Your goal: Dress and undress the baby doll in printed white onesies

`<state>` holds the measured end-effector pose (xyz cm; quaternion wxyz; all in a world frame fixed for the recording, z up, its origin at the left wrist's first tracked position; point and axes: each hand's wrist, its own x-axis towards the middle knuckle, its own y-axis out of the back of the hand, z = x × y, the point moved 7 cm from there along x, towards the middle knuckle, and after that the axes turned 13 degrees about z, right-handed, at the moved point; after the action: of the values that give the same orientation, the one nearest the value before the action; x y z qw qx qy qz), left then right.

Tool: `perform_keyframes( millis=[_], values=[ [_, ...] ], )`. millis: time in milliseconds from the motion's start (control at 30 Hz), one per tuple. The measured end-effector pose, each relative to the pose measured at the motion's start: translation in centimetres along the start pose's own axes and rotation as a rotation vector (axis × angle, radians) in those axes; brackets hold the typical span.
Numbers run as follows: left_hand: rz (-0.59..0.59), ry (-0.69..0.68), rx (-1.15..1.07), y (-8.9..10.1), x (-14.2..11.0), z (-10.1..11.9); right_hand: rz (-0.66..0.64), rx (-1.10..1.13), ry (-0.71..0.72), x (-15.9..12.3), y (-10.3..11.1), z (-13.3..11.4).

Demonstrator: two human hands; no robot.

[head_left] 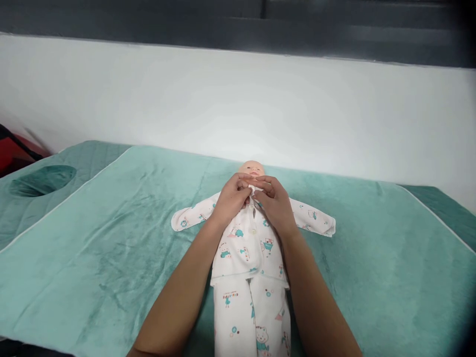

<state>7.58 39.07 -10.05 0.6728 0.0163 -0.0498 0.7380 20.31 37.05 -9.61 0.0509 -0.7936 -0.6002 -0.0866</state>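
Green sheet (111, 248), both hands' fingers (265, 185) — pinching collar (253, 189)

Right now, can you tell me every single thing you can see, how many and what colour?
doll: 1, pinkish head, lying face up in the middle
shirt: 1, white with little pictures, on the doll
trousers: 1, white with little pictures, below the shirt
blanket: 1, pale green, under the doll
cover: 2 parts showing, darker green, left and right of the blanket
hole: 1, green, in the cover's left part
wall: 1, white, behind
band: 1, dark grey, across the top
unclear thing: 1, red and black, left edge
left hand: 1, bare, pinching the shirt's collar
right hand: 1, bare, same place
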Motion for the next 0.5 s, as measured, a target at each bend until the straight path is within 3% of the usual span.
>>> perform_keyframes(
  millis=[167,500],
  values=[
    [-0.026,0.001,-0.109,-0.2,0.0,0.2,0.12,0.036,-0.053,0.7,0.9,1.3],
    [-0.01,-0.011,-0.159,-0.2,0.1,-0.2,0.088,-0.255,0.055,1.0,1.5,0.6]
  ],
)
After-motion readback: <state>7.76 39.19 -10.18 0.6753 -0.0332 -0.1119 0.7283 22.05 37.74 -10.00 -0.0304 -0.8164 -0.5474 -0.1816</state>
